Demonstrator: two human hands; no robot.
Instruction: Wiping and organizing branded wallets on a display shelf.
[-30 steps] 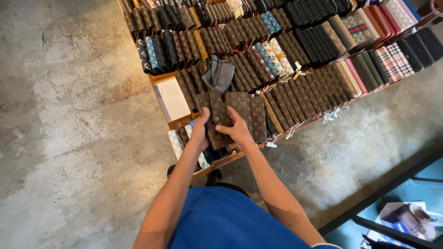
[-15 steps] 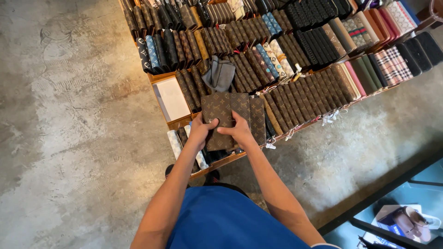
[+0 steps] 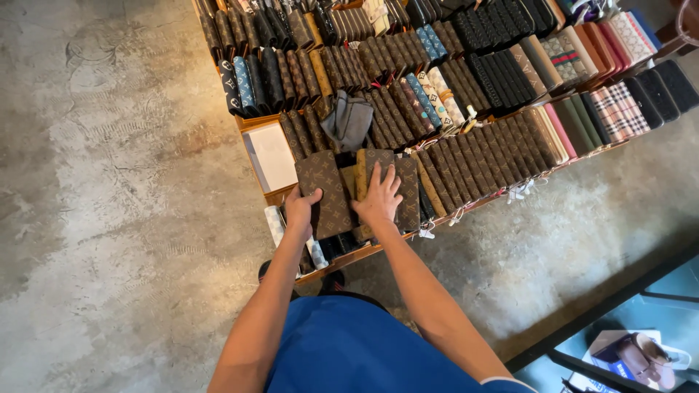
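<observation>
The left hand [image 3: 301,209] grips the lower left edge of a brown patterned wallet [image 3: 325,191], fingers curled around it. The wallet stands tilted in the front row of a low wooden display tray [image 3: 256,122], just right of a white box [image 3: 271,155]. The right hand [image 3: 379,196] lies flat with fingers spread, pressing on the neighbouring brown wallets [image 3: 405,191] in the same row; it grasps nothing. A grey pouch [image 3: 349,121] sits on the row behind. Further rows hold black wallets [image 3: 495,62] and checked wallets [image 3: 619,109]. The tray rests on a concrete floor [image 3: 102,218].
</observation>
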